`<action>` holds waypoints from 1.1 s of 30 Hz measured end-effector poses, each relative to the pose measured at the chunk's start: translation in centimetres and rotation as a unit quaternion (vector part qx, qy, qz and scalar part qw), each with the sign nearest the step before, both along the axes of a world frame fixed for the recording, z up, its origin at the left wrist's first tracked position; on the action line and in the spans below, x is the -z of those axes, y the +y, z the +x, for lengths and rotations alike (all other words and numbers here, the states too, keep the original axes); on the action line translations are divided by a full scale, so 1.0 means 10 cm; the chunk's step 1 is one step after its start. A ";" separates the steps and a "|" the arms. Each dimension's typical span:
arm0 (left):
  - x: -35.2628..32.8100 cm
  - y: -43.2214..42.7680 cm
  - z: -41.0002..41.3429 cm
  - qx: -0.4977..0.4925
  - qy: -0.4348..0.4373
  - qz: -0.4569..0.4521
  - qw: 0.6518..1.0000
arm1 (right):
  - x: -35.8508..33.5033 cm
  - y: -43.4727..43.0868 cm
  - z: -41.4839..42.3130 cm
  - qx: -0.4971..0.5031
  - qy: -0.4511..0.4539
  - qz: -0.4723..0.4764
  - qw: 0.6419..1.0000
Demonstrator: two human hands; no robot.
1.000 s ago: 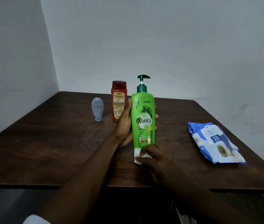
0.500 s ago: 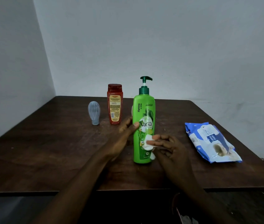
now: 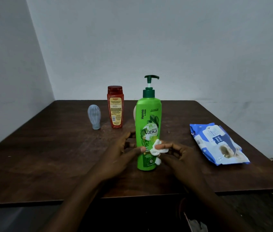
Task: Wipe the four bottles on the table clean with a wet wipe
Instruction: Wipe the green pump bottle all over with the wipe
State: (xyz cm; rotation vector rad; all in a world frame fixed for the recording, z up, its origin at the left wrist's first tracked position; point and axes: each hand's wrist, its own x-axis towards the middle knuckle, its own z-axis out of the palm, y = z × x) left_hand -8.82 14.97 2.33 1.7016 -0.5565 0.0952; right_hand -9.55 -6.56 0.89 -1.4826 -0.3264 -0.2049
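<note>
Your right hand (image 3: pixel 182 154) pinches a crumpled white wet wipe (image 3: pixel 155 150) between thumb and fingers and presses it to the lower front of the green pump bottle (image 3: pixel 149 118), just under the label's brand name. Your left hand (image 3: pixel 119 153) steadies that bottle from the other side, thumb tip on the front and fingers curled round behind. The bottle stands upright near the front middle of the table (image 3: pixel 48 156).

Farther back and to the left stand the red bottle (image 3: pixel 115 109) and, beside it, a small grey bottle (image 3: pixel 94 116) resting on its cap. Only the edge of a pale fourth bottle (image 3: pixel 134 114) shows behind the green one. The blue wipe pack (image 3: pixel 216 143) lies flat, well off to the right.

You look to be midway through wiping the green bottle's body; its pump and back likely remain. Nothing shows whether the other three have been wiped, so count them as left to do.
</note>
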 end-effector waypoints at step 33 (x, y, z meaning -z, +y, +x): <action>0.03 -0.96 1.61 -0.188 0.020 0.024 0.982 | 0.11 -0.36 1.78 0.166 -0.002 -0.049 0.985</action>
